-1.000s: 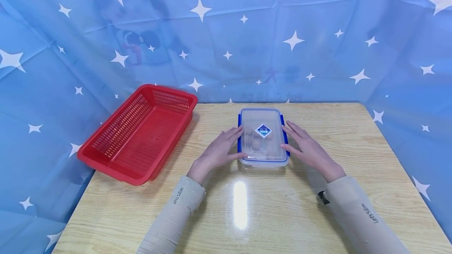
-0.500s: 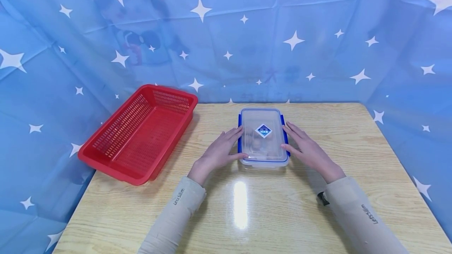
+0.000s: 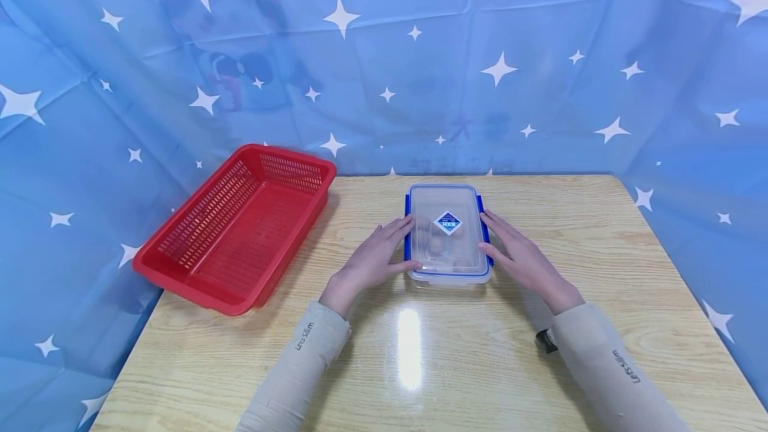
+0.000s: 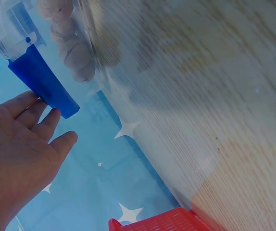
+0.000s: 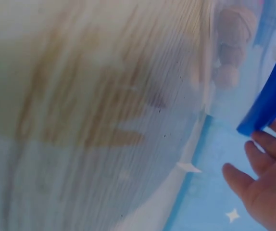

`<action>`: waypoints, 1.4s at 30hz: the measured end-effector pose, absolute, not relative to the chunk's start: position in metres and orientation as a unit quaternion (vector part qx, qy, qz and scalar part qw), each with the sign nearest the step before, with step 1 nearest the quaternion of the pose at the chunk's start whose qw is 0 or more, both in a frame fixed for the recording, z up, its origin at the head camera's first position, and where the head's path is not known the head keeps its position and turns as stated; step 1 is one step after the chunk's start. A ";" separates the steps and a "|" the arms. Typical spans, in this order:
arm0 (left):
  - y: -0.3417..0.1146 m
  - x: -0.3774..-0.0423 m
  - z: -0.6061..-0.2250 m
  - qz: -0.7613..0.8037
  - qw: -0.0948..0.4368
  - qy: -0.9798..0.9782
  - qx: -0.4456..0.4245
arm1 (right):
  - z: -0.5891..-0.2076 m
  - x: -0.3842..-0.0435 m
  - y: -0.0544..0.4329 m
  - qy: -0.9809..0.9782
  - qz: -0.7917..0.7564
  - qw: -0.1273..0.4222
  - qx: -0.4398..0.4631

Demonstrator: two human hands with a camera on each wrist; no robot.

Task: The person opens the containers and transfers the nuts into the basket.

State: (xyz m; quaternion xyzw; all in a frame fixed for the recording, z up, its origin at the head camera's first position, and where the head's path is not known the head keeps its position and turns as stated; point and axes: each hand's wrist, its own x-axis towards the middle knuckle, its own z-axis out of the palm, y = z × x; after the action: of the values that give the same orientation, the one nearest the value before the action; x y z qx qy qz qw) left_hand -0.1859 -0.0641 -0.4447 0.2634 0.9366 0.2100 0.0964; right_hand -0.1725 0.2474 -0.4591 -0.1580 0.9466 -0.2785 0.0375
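Note:
A clear plastic food container (image 3: 453, 249) with a blue-trimmed lid lies on the table, a diamond-shaped label (image 3: 447, 222) on its lid. My left hand (image 3: 372, 259) is at its left side, thumb at the lid's near corner, extended fingers against the latch. My right hand (image 3: 528, 262) rests on the opposite side, thumb and fingertips along that edge. Close up, the left blue latch (image 4: 44, 82) angles out from the wall with fingertips against it. The right latch (image 5: 268, 103) also flares outward, touched by fingers. Several rounded brownish things (image 4: 75, 50) show through the wall.
A red perforated basket (image 3: 240, 245) stands at the table's left, with nothing in it. The wooden table (image 3: 480, 365) ends at a blue, star-patterned curtain (image 3: 420, 119) behind and at both sides.
My right hand has shifted slightly, its fingertips a little lower and nearer the container's edge, and its forearm has moved slightly left. The left hand and the container stay put.

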 end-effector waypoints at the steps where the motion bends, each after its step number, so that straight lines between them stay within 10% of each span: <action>1: -0.064 -0.186 -0.445 0.210 0.097 0.937 0.263 | -0.459 -0.173 0.247 0.946 -0.280 0.037 -0.157; 42: -0.065 -0.184 -0.444 0.222 0.091 0.932 0.270 | -0.463 -0.168 0.224 0.899 -0.436 -0.029 -0.014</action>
State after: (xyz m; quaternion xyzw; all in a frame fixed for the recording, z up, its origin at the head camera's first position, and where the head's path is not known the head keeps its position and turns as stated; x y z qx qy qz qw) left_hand -0.1838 -0.0651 -0.4436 0.2704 0.9324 0.2219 0.0911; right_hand -0.1679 0.2236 -0.4626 -0.0141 0.8993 -0.4362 -0.0285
